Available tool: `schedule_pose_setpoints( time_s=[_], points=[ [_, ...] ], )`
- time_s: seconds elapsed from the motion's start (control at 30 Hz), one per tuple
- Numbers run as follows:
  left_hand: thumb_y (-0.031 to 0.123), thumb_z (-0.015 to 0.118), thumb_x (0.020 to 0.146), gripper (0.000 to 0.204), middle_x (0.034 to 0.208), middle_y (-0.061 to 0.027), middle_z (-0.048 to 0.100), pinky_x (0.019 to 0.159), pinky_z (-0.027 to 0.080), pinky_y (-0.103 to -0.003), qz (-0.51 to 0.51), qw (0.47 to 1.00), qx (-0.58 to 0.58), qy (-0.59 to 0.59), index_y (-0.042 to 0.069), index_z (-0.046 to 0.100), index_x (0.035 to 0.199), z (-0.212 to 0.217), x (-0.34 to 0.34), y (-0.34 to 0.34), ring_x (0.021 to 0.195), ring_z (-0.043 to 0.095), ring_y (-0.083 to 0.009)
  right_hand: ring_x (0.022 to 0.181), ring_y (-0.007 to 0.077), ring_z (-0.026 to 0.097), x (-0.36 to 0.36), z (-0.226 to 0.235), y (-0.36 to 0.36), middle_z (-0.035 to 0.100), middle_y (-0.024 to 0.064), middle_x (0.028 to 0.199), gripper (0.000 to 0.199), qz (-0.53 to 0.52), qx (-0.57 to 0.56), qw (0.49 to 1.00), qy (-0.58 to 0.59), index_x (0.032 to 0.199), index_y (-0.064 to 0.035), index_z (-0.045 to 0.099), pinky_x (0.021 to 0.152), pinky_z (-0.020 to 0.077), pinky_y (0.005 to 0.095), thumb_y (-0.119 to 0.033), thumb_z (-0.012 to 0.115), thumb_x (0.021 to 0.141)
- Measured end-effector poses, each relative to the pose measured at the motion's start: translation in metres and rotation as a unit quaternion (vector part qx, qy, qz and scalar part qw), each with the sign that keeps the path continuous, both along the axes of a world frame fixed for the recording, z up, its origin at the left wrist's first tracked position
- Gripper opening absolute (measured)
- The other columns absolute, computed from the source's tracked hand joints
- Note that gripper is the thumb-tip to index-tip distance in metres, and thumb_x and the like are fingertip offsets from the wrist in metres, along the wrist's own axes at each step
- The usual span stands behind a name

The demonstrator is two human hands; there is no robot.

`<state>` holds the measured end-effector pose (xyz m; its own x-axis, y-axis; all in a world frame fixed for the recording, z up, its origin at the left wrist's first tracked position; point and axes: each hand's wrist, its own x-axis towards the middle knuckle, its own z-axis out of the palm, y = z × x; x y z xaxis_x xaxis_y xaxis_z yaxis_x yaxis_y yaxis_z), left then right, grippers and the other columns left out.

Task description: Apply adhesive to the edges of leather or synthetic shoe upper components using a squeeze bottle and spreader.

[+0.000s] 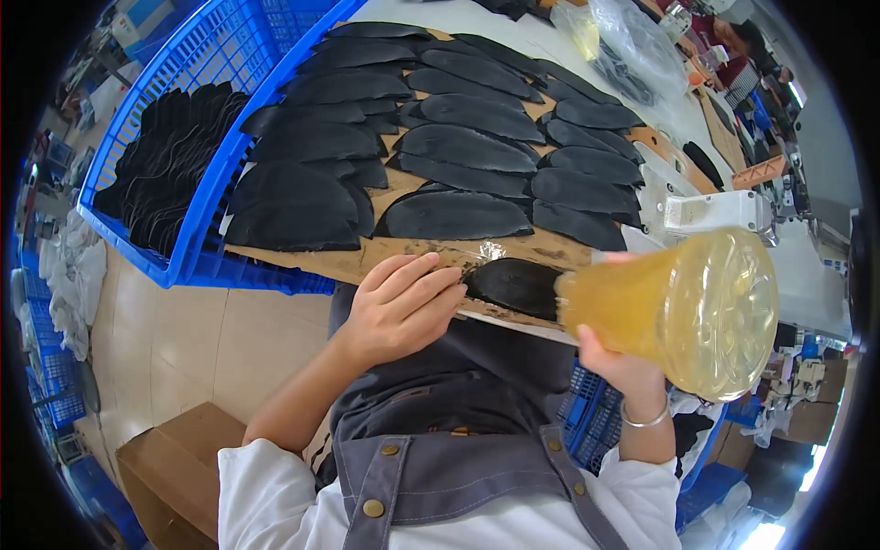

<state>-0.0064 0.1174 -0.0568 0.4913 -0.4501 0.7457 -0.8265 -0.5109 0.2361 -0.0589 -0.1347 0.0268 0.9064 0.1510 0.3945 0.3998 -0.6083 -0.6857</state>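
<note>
My left hand [401, 302] rests on the near edge of a brown board [348, 261], fingertips touching a black curved shoe piece [515, 285] lying flat there. My right hand [616, 362] grips a clear plastic bottle [683, 307] of yellow liquid, tipped sideways with its mouth end over that black piece. Several more black pieces [458, 147] lie in overlapping rows across the board farther away.
A blue plastic crate [197, 234] on the left holds stacked black pieces [170, 160]. A white machine part [720, 211] sits beyond the bottle. Clear plastic bags [632, 46] lie at the far end. A cardboard box [170, 458] stands on the floor at lower left.
</note>
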Motion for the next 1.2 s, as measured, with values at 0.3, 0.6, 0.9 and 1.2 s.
schedule_pose_setpoints(
  time_s=[0.3,0.6,0.9,1.2],
  points=[
    [0.009,0.073,0.061,0.027,0.097,-0.0077,0.063,0.075,0.048,-0.036,-0.045,0.994,-0.069,0.078,0.007,0.056,0.082,0.024,0.000,-0.015,0.088,0.061,-0.0256,0.116,0.0372,0.045,-0.032,-0.025,-0.075,0.045,0.0188,0.125,0.077,-0.189,0.442,0.871,-0.106,0.134,-0.0041,0.031,0.101,0.0342,0.0485,-0.043,0.066,0.076],
    [0.019,0.075,0.063,0.038,0.112,-0.0081,0.057,0.093,0.038,-0.044,-0.113,0.976,0.126,0.135,0.007,0.059,0.095,0.076,0.011,-0.083,0.107,0.052,-0.0273,0.124,0.0391,0.035,-0.018,-0.071,-0.082,0.042,0.0175,0.130,0.068,0.020,0.798,0.601,-0.051,0.133,-0.0074,0.035,0.105,0.0264,0.0504,-0.045,0.059,0.081],
    [0.006,0.068,0.062,0.019,0.095,-0.0038,0.062,0.086,0.042,-0.038,0.004,0.999,0.031,-0.005,0.010,0.064,0.080,0.028,0.003,-0.017,0.086,0.058,-0.0212,0.106,0.0343,0.054,-0.023,-0.024,-0.051,0.050,0.0229,0.115,0.093,-0.052,0.465,0.875,-0.124,0.132,-0.0079,0.026,0.089,0.0463,0.0424,-0.034,0.082,0.062],
    [0.003,0.068,0.060,0.027,0.092,-0.0006,0.063,0.081,0.043,-0.035,0.034,0.999,0.036,-0.018,0.010,0.067,0.086,0.015,-0.001,-0.012,0.081,0.058,-0.0177,0.099,0.0218,0.057,-0.006,-0.001,-0.031,0.057,0.0152,0.108,0.080,0.035,0.102,0.994,0.009,0.125,-0.0046,0.036,0.084,0.0463,0.0313,-0.025,0.078,0.061]
  ],
)
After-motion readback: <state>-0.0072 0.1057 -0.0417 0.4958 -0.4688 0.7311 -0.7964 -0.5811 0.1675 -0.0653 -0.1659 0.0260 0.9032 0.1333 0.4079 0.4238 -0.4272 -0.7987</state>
